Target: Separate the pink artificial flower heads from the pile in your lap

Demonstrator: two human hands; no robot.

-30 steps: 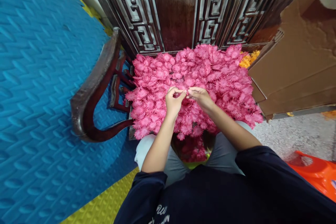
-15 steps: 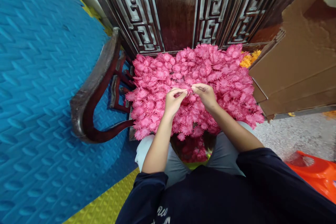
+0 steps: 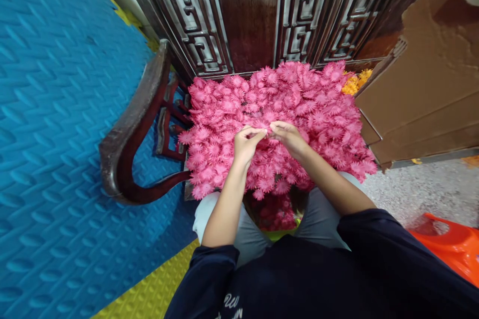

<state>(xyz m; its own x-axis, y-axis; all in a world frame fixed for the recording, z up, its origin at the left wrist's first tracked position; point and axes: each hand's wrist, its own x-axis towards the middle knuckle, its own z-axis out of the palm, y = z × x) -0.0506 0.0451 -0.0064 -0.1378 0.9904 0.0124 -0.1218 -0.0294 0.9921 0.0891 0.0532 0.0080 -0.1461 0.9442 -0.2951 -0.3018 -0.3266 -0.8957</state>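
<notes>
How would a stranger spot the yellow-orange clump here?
Start at the carved dark wood panelling along the top of the view, then drop to the broad spread of pink flowers below it. The yellow-orange clump peeks out at that spread's upper right corner, beside the brown cardboard. Its colour sets it apart: the neighbouring flowers are pink.

Beyond the fingers point(image 3: 259, 135) stands dark carved wood panelling point(image 3: 249, 15), perhaps a cabinet; to their left, a curved wooden armrest point(image 3: 129, 119) and blue matting point(image 3: 56, 134); to their right, speckled floor point(image 3: 422, 184).
</notes>
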